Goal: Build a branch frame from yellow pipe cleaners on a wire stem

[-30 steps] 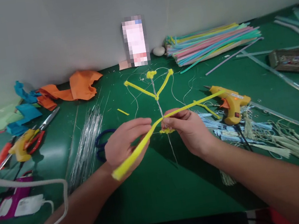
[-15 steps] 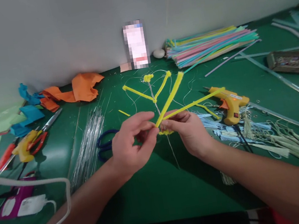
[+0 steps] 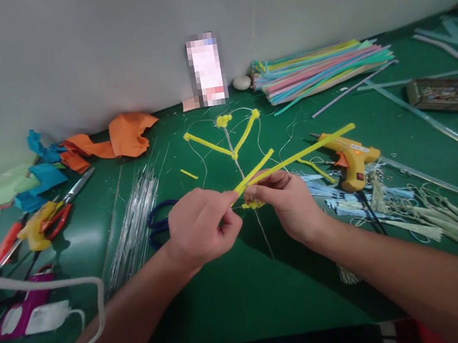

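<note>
Left hand [image 3: 205,224] pinching yellow strip [image 3: 299,156]; right hand [image 3: 289,200], at its three o'clock, apparently clamping strip against wire stem [image 3: 239,170], likely steadying crossing; strip's long end pointing toward two o'clock, above bench [image 3: 240,301].

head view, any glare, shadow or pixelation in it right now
In the head view, the phone is pixelated beyond reading; the green table shows a pale sheen toward the left, and a dark shadow below the right hand.

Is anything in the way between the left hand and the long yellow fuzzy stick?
No, nothing visible. The left hand touches the yellow fuzzy stick directly, close to the right hand.
</note>
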Available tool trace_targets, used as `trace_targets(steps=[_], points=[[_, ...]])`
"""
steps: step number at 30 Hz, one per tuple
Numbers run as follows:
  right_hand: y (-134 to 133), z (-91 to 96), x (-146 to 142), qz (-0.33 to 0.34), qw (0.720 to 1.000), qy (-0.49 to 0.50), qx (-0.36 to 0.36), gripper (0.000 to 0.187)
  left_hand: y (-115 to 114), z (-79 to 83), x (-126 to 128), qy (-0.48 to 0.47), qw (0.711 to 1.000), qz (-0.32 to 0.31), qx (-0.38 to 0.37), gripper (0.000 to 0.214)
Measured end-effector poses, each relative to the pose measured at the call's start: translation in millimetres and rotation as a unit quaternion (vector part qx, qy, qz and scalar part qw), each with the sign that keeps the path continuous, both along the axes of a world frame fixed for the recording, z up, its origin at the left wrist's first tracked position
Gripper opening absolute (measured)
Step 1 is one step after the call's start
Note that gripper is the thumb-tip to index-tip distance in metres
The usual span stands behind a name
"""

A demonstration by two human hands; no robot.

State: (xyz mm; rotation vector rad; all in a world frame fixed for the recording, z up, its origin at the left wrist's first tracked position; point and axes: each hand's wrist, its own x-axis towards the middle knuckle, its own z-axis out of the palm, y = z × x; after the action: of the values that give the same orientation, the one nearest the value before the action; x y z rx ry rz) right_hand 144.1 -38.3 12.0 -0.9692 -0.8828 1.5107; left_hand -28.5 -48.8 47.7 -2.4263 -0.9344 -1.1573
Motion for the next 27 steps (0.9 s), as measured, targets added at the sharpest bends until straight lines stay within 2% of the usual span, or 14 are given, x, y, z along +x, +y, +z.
trace_targets(steps=[4,9,16,22,27], points=[[1.0,-1.3,-0.2,-0.01,1.0,0.012,-0.004,0.009,-0.7,-0.4,-0.2,0.038,0.999,0.009,0.024,0.037],[2.6,-3.1,0.6,-0.021,1.0,0.021,-0.004,0.008,-2.2,-1.5,0.6,0.029,0.999,0.036,-0.008,0.054],[3.2,-4.5,1.7,-0.023,1.0,0.019,0.0,0.008,1.6,-2.6,-1.4,0.068,0.998,0.007,-0.001,0.041],[2.0,-5.7,1.6,-0.024,0.999,0.021,0.008,0.008,1.7,2.8,-1.7,0.081,0.996,-0.032,-0.032,0.029],[1.6,-5.2,1.3,-0.025,0.999,0.028,0.021,0.01,-1.4,8.6,-0.9,0.064,0.993,0.018,-0.096,0.043]])
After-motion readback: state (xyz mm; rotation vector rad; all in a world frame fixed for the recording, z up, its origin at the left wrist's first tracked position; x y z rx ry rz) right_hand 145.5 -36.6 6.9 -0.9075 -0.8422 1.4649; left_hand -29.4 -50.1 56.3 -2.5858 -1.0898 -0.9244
